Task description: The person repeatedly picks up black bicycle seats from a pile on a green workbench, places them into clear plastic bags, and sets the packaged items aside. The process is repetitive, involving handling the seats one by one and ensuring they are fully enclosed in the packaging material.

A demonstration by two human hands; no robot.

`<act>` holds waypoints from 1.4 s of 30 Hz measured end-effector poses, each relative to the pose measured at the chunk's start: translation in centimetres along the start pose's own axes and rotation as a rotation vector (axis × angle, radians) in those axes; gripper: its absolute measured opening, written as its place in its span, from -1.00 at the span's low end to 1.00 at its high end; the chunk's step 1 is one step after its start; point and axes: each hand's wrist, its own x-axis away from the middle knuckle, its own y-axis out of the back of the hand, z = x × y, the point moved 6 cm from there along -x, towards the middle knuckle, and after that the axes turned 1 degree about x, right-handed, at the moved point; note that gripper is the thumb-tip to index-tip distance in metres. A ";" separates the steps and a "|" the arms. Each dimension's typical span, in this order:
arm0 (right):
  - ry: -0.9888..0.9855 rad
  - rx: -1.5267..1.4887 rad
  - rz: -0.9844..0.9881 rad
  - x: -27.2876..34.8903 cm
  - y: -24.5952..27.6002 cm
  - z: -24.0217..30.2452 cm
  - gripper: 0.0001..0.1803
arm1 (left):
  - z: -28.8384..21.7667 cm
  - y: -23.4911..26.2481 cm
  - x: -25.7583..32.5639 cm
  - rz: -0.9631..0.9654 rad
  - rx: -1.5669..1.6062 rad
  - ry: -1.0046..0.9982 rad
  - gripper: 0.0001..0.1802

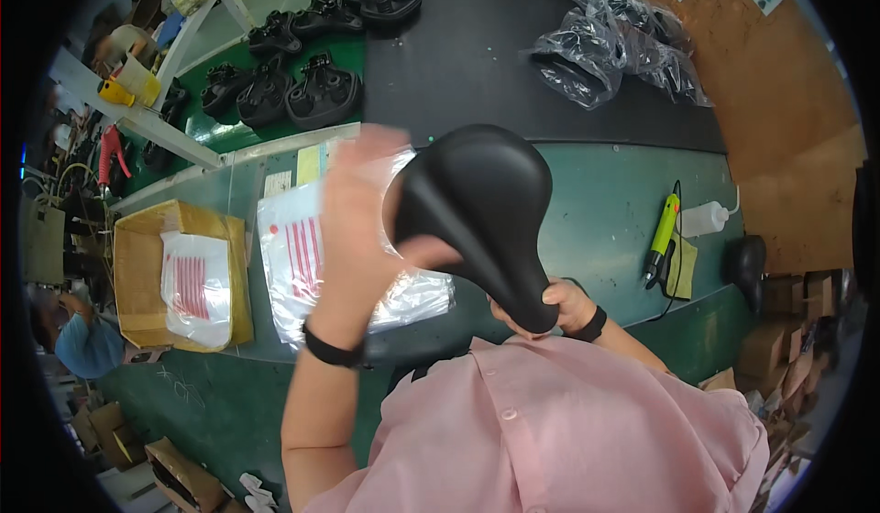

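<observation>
At the front of the pink shirt point(550, 421), a black saddle point(490, 197) tilts with its long axis running from narrow nose at 5 o'clock to broad end at 11, the right hand point(573, 307) nearer the body, its fingers grasping the nose. The left hand point(359, 224), blurred, is at 9 o'clock from the broad end, fingers spread and unclenched, thumb across the edge; whether it presses, I cannot tell. Beyond are plastic bags point(282, 247) on the green worktop point(596, 210) at 9, upturned saddles point(323, 96) at 11, clear-wrapped bundles point(582, 59) at 1.
</observation>
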 end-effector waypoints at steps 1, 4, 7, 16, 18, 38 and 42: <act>-0.016 0.025 -0.032 0.1 0.1 0.1 -0.24 | -2.2 -2.4 -0.3 0.191 -0.043 -0.010 0.08; -0.029 -0.005 -0.123 0.1 -1.0 0.5 -0.27 | 2.0 -4.2 -0.4 0.024 0.089 0.069 -0.08; -0.058 0.351 -0.369 2.2 1.5 2.3 -0.26 | 13.3 -5.0 5.7 -0.059 -0.061 0.554 -0.27; -0.170 1.827 -1.158 8.7 9.9 4.7 -0.26 | 11.8 -19.0 16.0 0.319 -0.297 0.773 -0.41; -0.165 1.702 -1.092 8.4 10.2 3.4 -0.17 | 13.4 -19.6 16.6 0.271 -0.276 0.735 -0.58; 0.065 0.325 -0.511 -4.9 4.7 2.0 -0.36 | 15.8 -10.0 17.1 -0.197 0.519 0.964 -0.80; 0.068 0.286 -0.367 -13.8 4.6 0.7 -0.43 | 16.9 -11.7 17.2 -0.040 0.462 0.922 -0.89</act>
